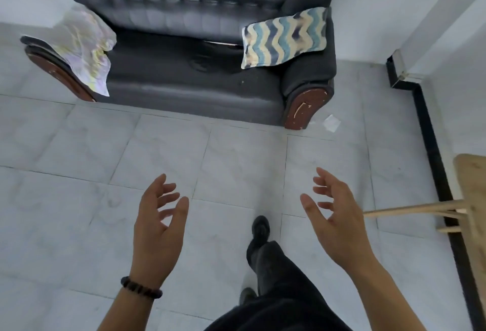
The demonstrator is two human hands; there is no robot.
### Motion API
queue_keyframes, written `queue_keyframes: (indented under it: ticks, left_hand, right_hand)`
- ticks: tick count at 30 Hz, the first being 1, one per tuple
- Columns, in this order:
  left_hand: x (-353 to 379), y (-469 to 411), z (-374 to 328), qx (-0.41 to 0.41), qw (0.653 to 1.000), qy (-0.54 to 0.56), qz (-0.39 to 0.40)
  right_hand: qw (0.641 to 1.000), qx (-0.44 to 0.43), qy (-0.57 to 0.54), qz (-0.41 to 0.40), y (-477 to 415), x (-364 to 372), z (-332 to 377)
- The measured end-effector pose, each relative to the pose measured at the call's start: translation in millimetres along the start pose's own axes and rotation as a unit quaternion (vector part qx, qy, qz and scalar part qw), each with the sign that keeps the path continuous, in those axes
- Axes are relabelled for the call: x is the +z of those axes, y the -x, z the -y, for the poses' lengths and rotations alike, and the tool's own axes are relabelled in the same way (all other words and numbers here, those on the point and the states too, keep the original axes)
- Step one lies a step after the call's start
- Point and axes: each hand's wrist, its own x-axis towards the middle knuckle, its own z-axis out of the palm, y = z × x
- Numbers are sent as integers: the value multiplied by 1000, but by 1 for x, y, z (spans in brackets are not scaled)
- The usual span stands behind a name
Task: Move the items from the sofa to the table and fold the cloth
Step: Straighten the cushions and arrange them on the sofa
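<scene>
Head view: our left grip [157, 228] and right grip [339, 225] hover over the tiled floor [79, 146], fingers loosely spread, holding nothing. Well ahead stands the dark sofa [171, 73]. A wavy blue-and-cream cloth [284, 37] drapes its arm beyond our right grip, and a pale shimmery cloth [84, 47] drapes the arm beyond our left. The wooden desk [470, 173] stands right of our right grip.

Half-seen table [473, 186] at right edge, sofa [184, 86] top cropped (blurred)

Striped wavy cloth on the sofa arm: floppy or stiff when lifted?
Likely floppy: the striped cloth drapes over the sofa arm, following its curve. Probably light, since it looks thin. Lifted at one corner, it would likely hang and unfold.
</scene>
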Motion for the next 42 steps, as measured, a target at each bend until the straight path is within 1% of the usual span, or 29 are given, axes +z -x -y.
queue_keyframes:
  ticks: [4, 7, 9, 12, 15, 19, 22, 25, 28, 32, 38, 40, 42]
  left_hand:
    - [18, -87, 11, -17, 1000, -4, -3]
    - [25, -161, 9, -29, 1000, -11, -2]
    - [22, -211, -2, -33, 999, -17, -8]
    - [11, -282, -22, -18, 999, -27, -28]
    - [2, -344, -34, -14, 999, -28, -43]
    - [2, -424, -34, -12, 999, -18, -42]
    - [14, -495, -23, -14, 1000, -14, -6]
    - [25, -570, -18, -9, 998, -11, 54]
    - [35, -645, -27, 30, 993, -16, 116]
    - [60, -728, -57, 75, 979, -16, 189]
    - [137, -805, -99, 114, 957, -7, 265]
    - [172, -823, -110, 117, 954, -15, 275]
    - [208, -836, -120, 117, 954, -19, 274]
  right_hand:
    - [1000, 11, 3, 23, -88, 49, 3]
    - [999, 10, 7, 47, -169, 81, 22]
    - [998, 1, 6, 57, -223, 96, 46]
    - [997, -33, 7, 63, -300, 111, 92]
    - [996, -56, 11, 68, -363, 126, 132]
    - [996, -54, 15, 74, -435, 153, 163]
    - [997, -36, 31, 54, -488, 181, 171]
    - [999, 4, 36, 20, -533, 204, 181]
    - [998, 38, 34, -28, -573, 213, 199]
    - [992, 80, 36, -94, -617, 206, 212]
    - [973, 149, 19, -174, -667, 184, 191]
    - [969, 165, 16, -181, -690, 176, 175]
    - [970, 170, 12, -171, -717, 166, 157]
